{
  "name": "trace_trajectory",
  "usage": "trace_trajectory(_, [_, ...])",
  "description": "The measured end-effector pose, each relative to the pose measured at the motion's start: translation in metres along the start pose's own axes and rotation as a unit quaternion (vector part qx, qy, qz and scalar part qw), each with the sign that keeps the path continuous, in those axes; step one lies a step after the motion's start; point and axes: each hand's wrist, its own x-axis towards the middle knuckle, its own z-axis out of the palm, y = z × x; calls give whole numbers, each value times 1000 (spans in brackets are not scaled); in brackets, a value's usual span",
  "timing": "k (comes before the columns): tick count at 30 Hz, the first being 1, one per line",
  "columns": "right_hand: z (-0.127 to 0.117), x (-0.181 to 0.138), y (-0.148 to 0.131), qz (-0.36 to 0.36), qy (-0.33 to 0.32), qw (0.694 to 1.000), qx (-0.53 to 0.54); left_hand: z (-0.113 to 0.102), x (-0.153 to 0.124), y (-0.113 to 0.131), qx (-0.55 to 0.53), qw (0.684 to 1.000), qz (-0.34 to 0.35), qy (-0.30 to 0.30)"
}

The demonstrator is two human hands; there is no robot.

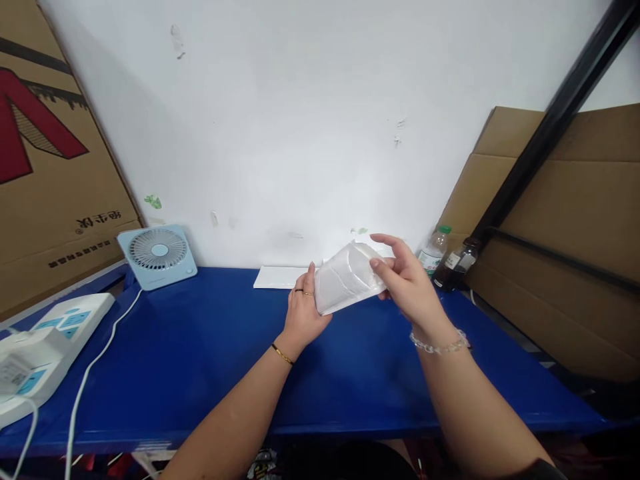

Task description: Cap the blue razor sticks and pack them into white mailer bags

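Observation:
A flat white packet point(347, 277) with a glossy, wrinkled surface is held tilted above the blue table. My left hand point(306, 308) grips its left end, the thumb along the lower edge and the fingers behind. At its right end my right hand point(403, 277) pinches the edge near the slanted top, thumb on the near face, index finger stretched out above. Whether anything lies inside the packet I cannot tell. Behind it, a flat white item point(275, 277) lies against the wall, partly hidden by my left hand and the packet.
On the blue table point(200, 373), a light blue fan point(159, 257) stands at the back left. A white power strip point(75, 327) with cables is at the left edge. A green-capped bottle point(434, 252) and a dark bottle point(455, 265) stand back right. Cardboard point(575, 267) flanks the right side.

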Motion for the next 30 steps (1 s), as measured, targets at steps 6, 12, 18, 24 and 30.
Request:
trace_trajectory(6, [-9,4,3,-172,-34,983,-62,-4,-2,-3,-335,898,-87,-272])
trace_trajectory(12, [-27,8,14,-143,-159,955,-207,-18,-6,-6,-533,659,-152,-508])
trace_trajectory(18, [-37,33,43,70,-194,976,-71,-22,-1,-10,-612,599,-224,-465])
trace_trajectory(24, [-67,89,116,141,95,985,-2,-17,23,-51,-456,823,-328,-89])
trace_trajectory(30, [-92,107,176,175,139,907,-357,-31,30,-102,85,927,-353,99])
